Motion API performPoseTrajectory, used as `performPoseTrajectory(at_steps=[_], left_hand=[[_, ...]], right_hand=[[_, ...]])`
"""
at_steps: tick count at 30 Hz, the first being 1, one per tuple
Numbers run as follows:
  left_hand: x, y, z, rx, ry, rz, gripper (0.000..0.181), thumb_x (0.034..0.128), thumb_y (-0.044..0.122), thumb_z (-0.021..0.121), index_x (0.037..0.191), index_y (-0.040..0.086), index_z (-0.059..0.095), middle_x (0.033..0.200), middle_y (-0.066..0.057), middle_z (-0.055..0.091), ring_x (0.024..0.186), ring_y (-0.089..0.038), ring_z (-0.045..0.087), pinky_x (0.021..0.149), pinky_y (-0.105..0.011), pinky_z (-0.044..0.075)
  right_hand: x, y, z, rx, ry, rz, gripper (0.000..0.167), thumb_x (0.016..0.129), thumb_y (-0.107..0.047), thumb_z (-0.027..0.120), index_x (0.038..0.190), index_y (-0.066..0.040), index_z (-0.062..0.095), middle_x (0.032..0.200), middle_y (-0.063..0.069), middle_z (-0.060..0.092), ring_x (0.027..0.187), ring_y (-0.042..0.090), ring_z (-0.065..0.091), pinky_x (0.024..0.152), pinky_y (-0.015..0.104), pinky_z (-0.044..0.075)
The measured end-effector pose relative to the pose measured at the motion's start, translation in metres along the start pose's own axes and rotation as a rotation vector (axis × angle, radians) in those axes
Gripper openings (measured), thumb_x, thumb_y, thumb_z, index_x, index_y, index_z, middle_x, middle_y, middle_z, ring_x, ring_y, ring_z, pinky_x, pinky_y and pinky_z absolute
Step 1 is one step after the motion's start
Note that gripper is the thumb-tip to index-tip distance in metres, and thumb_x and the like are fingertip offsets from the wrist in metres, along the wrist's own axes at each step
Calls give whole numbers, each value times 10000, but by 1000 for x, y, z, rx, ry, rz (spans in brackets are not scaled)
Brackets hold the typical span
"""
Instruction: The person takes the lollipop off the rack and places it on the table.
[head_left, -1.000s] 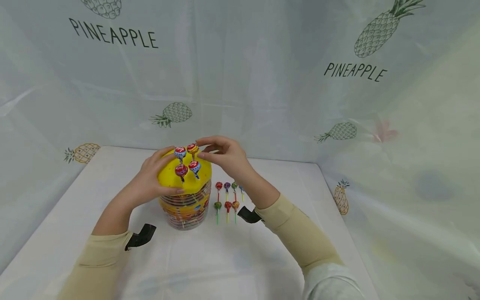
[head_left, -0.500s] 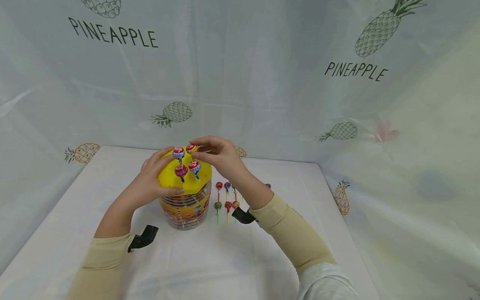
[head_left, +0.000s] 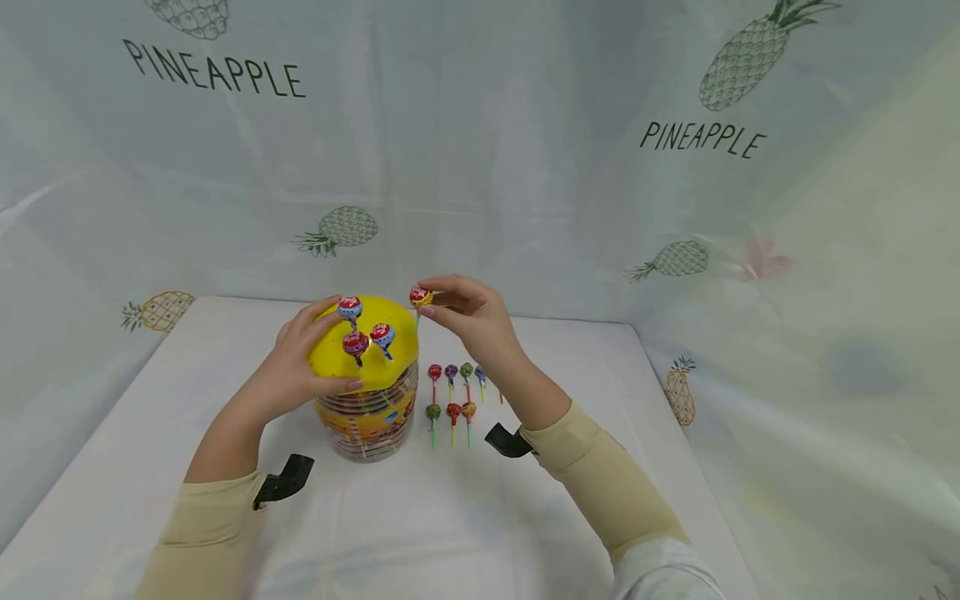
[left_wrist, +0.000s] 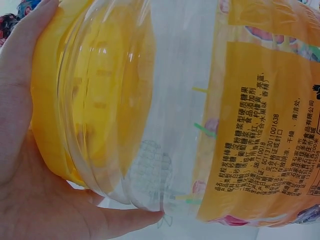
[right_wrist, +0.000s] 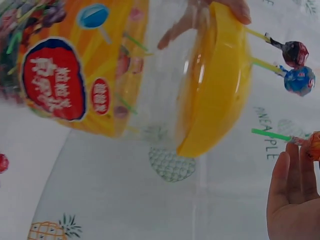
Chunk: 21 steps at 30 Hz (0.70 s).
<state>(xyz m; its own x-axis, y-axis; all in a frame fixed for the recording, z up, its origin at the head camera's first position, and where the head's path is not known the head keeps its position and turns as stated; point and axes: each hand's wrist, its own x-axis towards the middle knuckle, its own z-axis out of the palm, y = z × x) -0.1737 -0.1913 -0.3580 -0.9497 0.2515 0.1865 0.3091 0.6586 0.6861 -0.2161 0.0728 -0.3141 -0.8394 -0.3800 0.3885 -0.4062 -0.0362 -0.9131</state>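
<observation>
A clear jar (head_left: 367, 433) with a yellow lid (head_left: 330, 358) stands upright on the table. Three wrapped lollipops stick up from the lid, among them a dark red one (head_left: 356, 342) and a blue one (head_left: 382, 335). The left hand (head_left: 288, 367) grips the lid's left side; in the left wrist view its thumb lies along the clear neck. Off the lid's right edge, the right hand (head_left: 480, 325) pinches a red and yellow lollipop (head_left: 421, 296) by its head. That lollipop's green stick (right_wrist: 270, 134) hangs free of the lid in the right wrist view.
Right of the jar, several lollipops lie in two rows on the white table (head_left: 420, 517), one of them green (head_left: 432, 412). The right forearm passes over the right end of the rows. A pale curtain (head_left: 480, 167) with pineapple prints hangs behind the table.
The red and yellow lollipop stood at the lid's back right; the right hand has lifted it out and carried it right. The left hand keeps its grip on the lid.
</observation>
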Motion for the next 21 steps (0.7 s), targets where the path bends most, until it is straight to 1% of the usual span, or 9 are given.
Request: performPoseTrajectory(at_steps=[5,9,12,16,18,21], left_hand=[[-1,1,0,-8,2,2,899,747,233,847,1475,32,360,1587,-120,120,1373,-453,109,961,-681,385],[-2,0,0,2,3,3,898,751,235,845,1479,38,357,1588,-123,118,1372,-459,107,955,-685,386],[-1,-1,1,1,5,2,897,751,227,844,1482,45,357,1588,-124,116,1370,-458,109,950,-684,392],[-1,-2,2,-8,4,4,896,751,225,845,1482,50,357,1589,-120,114,1377,-449,103,961,-683,383],[-1,-1,2,-3,1,1,901,752,238,845,1484,50,353,1592,-118,109,1379,-450,101,964,-687,378],[-1,0,1,2,3,-4,905,752,239,844,1485,46,349,1592,-120,107,1378,-455,102,960,-690,379]], right_hand=[[-13,11,-13,-5,47,79,261,905,-113,702,1165,-97,706,1190,48,628,1019,247,629,917,356,531],[-23,22,-21,29,79,136,284,898,-59,696,1181,-49,691,1238,96,609,1014,255,642,921,354,529],[-29,31,-26,37,95,177,277,901,-33,683,1178,-33,685,1209,109,625,994,257,658,909,360,535],[-40,46,-34,3,109,231,233,919,-44,666,1147,-70,701,1128,88,670,961,238,676,893,374,545],[-45,54,-37,-9,109,242,220,924,-53,661,1139,-78,706,1112,88,681,953,232,678,884,397,549],[-52,65,-40,-14,102,236,204,937,-66,647,1131,-62,710,1108,94,682,962,244,672,893,460,538]])
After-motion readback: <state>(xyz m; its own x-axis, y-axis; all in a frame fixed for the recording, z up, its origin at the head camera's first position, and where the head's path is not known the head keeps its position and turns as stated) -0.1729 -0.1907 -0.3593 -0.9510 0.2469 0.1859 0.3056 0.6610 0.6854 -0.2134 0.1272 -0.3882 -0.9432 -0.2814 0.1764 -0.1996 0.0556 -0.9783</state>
